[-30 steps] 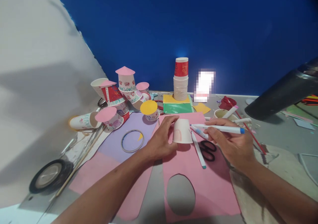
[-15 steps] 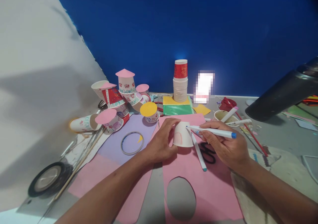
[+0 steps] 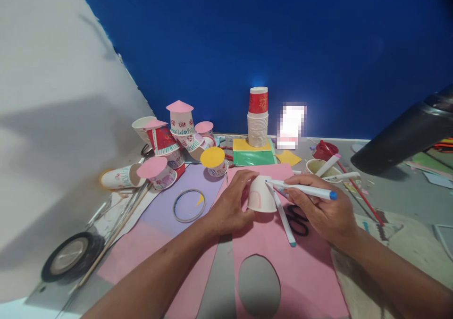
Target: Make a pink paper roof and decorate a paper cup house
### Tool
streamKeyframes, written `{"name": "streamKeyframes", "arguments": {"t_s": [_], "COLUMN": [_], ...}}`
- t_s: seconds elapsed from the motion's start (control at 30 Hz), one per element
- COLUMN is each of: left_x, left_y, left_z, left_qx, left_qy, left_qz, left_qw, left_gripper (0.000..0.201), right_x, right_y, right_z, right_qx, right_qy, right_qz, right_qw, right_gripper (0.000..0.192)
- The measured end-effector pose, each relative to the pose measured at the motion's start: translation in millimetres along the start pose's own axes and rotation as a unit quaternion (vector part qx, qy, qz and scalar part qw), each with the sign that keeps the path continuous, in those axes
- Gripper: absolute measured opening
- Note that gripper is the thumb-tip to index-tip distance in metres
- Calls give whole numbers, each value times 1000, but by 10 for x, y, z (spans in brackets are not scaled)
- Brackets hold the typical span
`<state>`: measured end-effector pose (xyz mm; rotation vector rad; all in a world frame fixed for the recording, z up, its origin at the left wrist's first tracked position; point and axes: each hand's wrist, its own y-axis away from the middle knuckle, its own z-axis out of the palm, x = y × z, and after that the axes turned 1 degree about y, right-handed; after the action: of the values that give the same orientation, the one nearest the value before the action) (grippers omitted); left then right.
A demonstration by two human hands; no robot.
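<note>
Head view: left hand point(image 3: 231, 205) clasping upturned white paper cup point(image 3: 261, 195) on pink paper sheet point(image 3: 304, 272). Right hand point(image 3: 323, 210) pinching blue-capped marker point(image 3: 304, 189), long axis near level, tip touching cup's right side, cup just left of right hand.

The upturned paper cup point(image 3: 261, 194) is matt white paper with a faint pink drawn arch. The marker point(image 3: 305, 189) looks like smooth, slightly glossy white plastic with a blue end. The pink sheet point(image 3: 304, 267) beneath is matt paper. The scissors point(image 3: 296, 219) have glossy black plastic handles. The tape roll point(image 3: 69, 256) looks shiny black.
</note>
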<state>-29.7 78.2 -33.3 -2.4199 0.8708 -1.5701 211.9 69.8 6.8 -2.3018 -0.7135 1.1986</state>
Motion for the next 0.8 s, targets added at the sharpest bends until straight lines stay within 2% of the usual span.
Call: {"name": "streamKeyframes", "arguments": {"t_s": [0.8], "left_x": [-10], "left_y": [5], "left_z": [3], "left_qx": [0], "left_qy": [5], "left_qz": [4], "left_qw": [1000], "left_gripper": [75], "right_x": [9], "right_y": [-12], "right_z": [21], "right_qx": [1], "right_qy": [15], "right_qz": [2], "right_qw": [1000], "right_gripper": [10]}}
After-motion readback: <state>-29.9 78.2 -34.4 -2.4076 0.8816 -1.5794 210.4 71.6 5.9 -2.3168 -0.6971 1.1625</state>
